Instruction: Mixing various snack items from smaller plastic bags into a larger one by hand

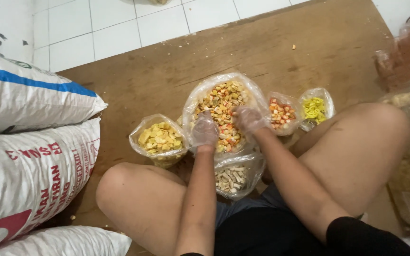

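Brown floor board (309, 42): left hand (205, 130), right hand (249, 118), both gloved, fingers spread loosely in big bag of mixed snacks (221, 106).

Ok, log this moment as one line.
left hand: in large clear plastic bag of mixed snacks | right hand: same bag | both wear thin clear gloves

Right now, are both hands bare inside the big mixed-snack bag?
No: the left hand and right hand both wear thin clear plastic gloves while reaching into the big bag of mixed snacks.
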